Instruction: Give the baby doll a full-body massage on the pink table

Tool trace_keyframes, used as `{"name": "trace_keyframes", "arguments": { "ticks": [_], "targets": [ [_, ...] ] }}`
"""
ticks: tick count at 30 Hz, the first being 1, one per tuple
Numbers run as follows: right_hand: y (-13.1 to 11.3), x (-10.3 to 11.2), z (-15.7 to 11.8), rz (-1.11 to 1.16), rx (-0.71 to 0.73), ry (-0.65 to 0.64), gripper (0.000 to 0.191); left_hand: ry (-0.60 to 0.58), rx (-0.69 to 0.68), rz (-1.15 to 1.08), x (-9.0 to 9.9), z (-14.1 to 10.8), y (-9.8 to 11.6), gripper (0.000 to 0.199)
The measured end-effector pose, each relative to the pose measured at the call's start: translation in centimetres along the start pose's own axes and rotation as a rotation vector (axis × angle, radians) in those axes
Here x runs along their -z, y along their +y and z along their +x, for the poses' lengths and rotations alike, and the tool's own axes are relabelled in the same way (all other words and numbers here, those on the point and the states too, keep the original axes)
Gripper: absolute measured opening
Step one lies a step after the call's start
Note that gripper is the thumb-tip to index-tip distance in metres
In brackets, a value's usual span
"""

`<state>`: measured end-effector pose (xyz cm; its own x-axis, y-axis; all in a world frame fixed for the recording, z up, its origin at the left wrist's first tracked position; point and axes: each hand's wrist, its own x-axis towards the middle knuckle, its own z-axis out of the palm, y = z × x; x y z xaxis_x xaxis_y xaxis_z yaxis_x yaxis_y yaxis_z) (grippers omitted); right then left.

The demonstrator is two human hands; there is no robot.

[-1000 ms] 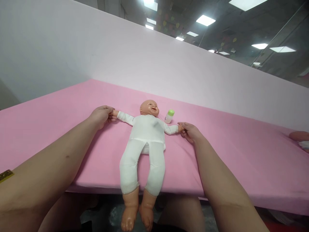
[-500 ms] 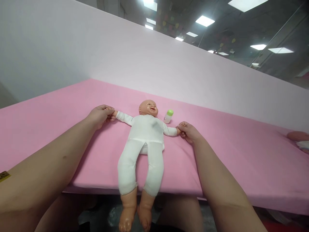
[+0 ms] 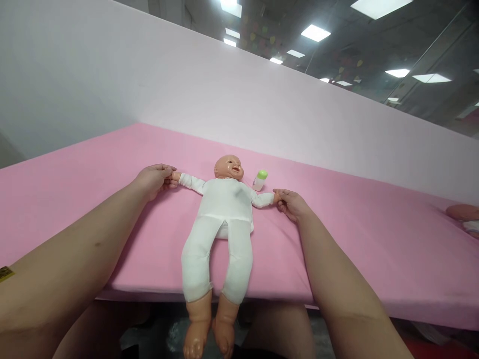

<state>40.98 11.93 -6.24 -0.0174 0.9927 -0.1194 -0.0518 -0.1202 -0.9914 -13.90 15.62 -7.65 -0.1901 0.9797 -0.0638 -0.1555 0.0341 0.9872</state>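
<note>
A baby doll (image 3: 227, 202) with a white cloth body lies on its back on the pink-covered table (image 3: 149, 254), arms spread to both sides. Its bare feet hang past the near edge. On the left, my left hand (image 3: 156, 180) is closed around one of the doll's hands. My right hand (image 3: 292, 203) pinches the doll's other hand between thumb and fingers. Close to the doll's head, just beyond my right hand, stands a small clear bottle (image 3: 260, 180) with a green cap, leaning slightly.
A pale upright panel (image 3: 224, 99) runs along the back of the table. Part of another doll (image 3: 463, 213) lies at the far right. My legs are below the front edge.
The fingers of my right hand have straightened slightly on the doll's hand. Both of the doll's arms stay stretched out, and the view has shifted very little.
</note>
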Motion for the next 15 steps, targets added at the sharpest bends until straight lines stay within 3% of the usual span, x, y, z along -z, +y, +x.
{"name": "trace_keyframes", "arguments": {
  "ticks": [9, 15],
  "targets": [
    [-0.66, 0.66, -1.10, 0.098, 0.003, -0.164, 0.040, 0.005, 0.035, -0.050, 0.02, 0.12, -0.02, 0.037],
    [-0.39, 0.46, -0.77, 0.006, 0.049, -0.144, 0.044, -0.018, 0.032, -0.027, 0.19, -0.01, 0.00, 0.034]
  ]
}}
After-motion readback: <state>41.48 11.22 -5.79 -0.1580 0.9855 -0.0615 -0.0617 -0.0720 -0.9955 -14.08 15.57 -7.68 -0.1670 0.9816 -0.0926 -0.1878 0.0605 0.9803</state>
